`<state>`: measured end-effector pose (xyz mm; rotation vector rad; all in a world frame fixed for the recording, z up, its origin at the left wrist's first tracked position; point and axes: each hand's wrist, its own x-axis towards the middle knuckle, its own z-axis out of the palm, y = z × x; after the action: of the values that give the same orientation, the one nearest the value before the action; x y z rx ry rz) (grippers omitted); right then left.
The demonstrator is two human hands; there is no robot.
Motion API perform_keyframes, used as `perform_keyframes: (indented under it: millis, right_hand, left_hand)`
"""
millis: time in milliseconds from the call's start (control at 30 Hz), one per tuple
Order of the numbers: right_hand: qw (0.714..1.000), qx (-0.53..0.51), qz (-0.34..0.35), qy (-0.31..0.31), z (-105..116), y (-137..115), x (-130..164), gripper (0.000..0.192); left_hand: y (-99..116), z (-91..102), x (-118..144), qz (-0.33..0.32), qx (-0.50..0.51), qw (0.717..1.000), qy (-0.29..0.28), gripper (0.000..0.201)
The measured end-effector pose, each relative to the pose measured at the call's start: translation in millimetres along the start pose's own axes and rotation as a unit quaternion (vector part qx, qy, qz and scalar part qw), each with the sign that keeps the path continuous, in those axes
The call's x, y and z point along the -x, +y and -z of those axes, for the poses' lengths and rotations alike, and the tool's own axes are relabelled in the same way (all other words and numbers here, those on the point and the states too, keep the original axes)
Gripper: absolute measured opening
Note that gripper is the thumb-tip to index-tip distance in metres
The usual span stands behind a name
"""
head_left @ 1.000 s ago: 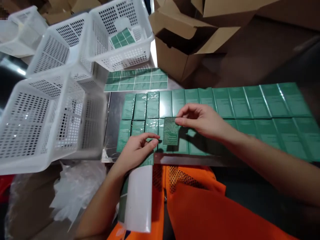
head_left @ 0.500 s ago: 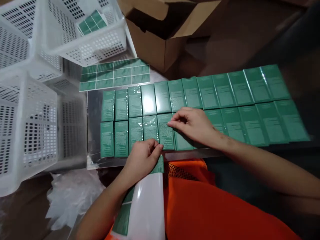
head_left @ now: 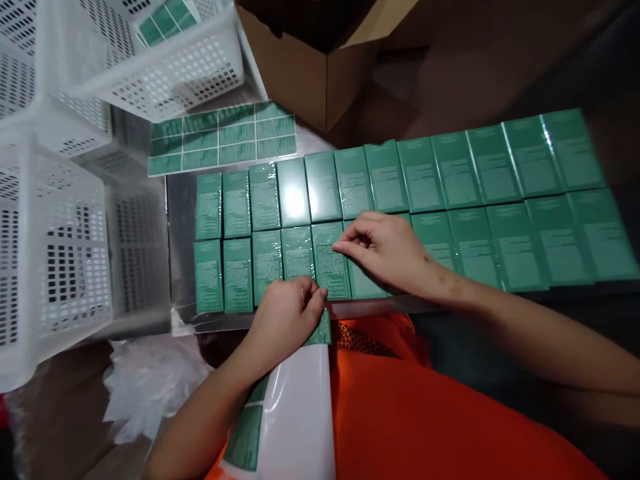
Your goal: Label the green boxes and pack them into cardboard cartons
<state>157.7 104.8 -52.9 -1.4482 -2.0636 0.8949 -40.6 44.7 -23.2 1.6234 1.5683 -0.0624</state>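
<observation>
Two long rows of green wrapped boxes (head_left: 450,193) lie on a metal sheet (head_left: 181,213). My right hand (head_left: 385,250) presses its fingertips on a green label on one box (head_left: 330,267) in the near row. My left hand (head_left: 287,317) grips the top of a white backing sheet with green labels (head_left: 290,413) that hangs down over my lap, its thumb at the sheet's edge just below that box.
White perforated baskets (head_left: 75,253) stand at the left, one (head_left: 165,60) holding green labels. A sheet of green labels (head_left: 225,137) lies behind the boxes. An open cardboard box (head_left: 310,73) sits at the back. Crumpled clear plastic (head_left: 140,380) lies lower left.
The label that my right hand held above the near row now lies flat on a box, and the fingers press it. My left hand slid down to the table edge. The view shifted.
</observation>
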Motion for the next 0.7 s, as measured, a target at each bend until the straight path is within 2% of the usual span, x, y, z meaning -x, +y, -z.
perform_keyframes:
  millis: [167,233,367,433,500,600,700]
  right_hand:
    - [1.000,0.028,0.004,-0.002,-5,-3,2,0.012]
    - [0.999,0.033,-0.001,0.017,-8,-2,2,0.014]
    - [0.997,-0.010,-0.033,0.066,-5,1,2,0.044]
    - [0.995,-0.072,-0.044,0.049,0,-4,5,0.046]
    - [0.985,-0.161,-0.056,0.027,4,-16,11,0.041]
    - [0.963,-0.264,-0.054,0.017,4,-46,20,0.035]
    - [0.964,-0.266,-0.025,0.010,-8,-74,22,0.029]
  left_hand:
    - [7,-1.0,-3,0.006,-0.059,0.998,0.004,0.027]
    - [9,-0.6,-3,0.005,-0.083,0.997,-0.001,0.025]
    - [2,9.0,3,-0.005,-0.045,0.999,0.006,0.024]
    - [-7,20.2,8,-0.009,0.018,0.997,0.072,0.029]
    - [-14,33.4,13,-0.008,0.074,0.980,0.183,0.035]
    - [-18,48.8,16,-0.005,0.097,0.937,0.335,0.040]
    - [-15,52.4,16,-0.034,0.078,0.881,0.465,0.038]
